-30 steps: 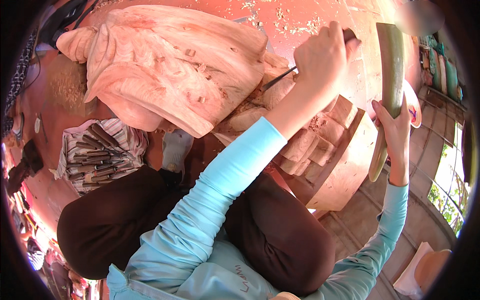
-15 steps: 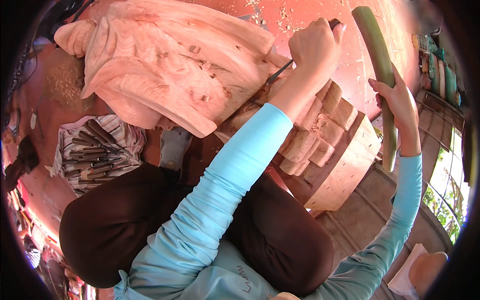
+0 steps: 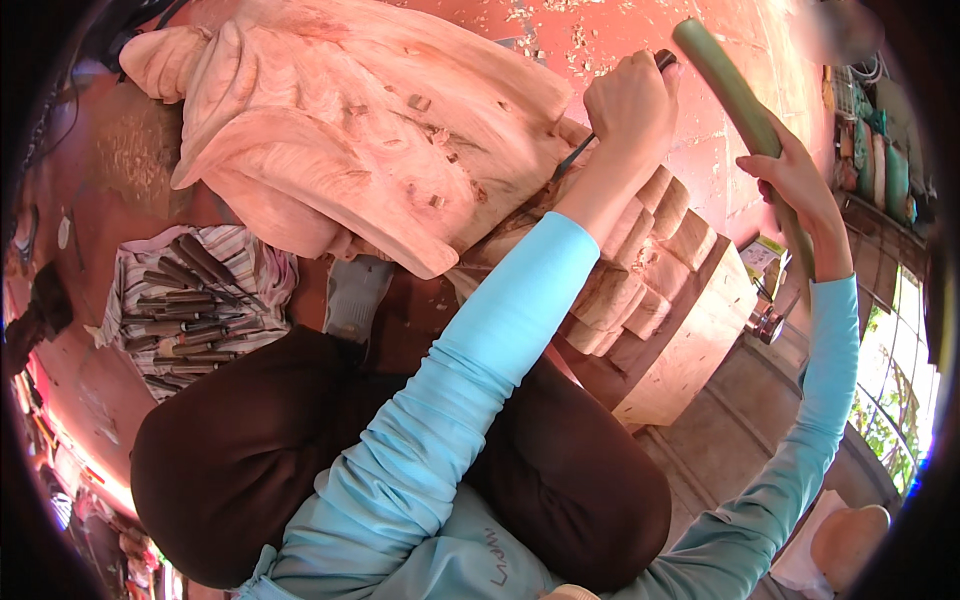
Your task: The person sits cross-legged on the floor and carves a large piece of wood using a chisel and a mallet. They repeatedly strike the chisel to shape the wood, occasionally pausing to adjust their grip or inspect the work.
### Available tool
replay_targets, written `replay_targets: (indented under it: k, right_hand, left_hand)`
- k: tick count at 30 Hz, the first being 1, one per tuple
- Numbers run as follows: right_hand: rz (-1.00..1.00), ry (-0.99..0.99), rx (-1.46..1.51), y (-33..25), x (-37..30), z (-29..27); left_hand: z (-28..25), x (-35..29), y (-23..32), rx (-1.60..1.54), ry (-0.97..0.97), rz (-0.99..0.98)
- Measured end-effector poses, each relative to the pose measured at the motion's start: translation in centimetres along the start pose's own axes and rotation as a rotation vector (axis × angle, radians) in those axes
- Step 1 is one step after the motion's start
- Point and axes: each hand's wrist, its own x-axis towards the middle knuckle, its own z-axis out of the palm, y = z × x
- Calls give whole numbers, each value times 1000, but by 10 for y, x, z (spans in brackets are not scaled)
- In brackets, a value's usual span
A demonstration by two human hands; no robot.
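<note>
My left hand [image 3: 632,108] is wrapped round the dark handle of a chisel. The chisel's thin blade [image 3: 573,157] slants down to the wood, where the smooth part of a big pale carving [image 3: 340,130] meets its stepped, blocky end [image 3: 640,265]. Raised at the right, my right hand [image 3: 800,185] grips a greenish wooden club [image 3: 728,85] by its lower length. The club's thick end leans toward my left hand, with air between it and the chisel handle. Wood chips lie on the carving; the chisel's cutting edge is hard to make out.
Several chisels [image 3: 185,310] lie on a striped cloth [image 3: 130,260] at the left. My crossed legs [image 3: 560,480] are close to the carving. A small metal object [image 3: 768,325] and a box [image 3: 763,258] sit beyond its right end. Chips litter the red floor [image 3: 600,25].
The club's thick end has tipped left toward my left hand, and its lower end has swung right. My left hand keeps the chisel at the same join. The whole view has shifted slightly.
</note>
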Motion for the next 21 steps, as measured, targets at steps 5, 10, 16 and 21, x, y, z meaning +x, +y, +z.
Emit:
replay_targets:
  k: [5, 10, 16, 21]
  right_hand:
    - [5, -34, -10, -19, -12, 3]
    - [58, 11, 134, -19, -15, 5]
    - [71, 130, 138, -14, -15, 5]
    - [-4, 18, -74, -12, -22, 2]
  left_hand:
    - [-7, -5, -3, -73, 6, 51]
    - [-6, -11, -2, -125, 34, 86]
    - [-4, -11, -5, -126, 57, 91]
    - [-6, -13, -9, -119, 75, 101]
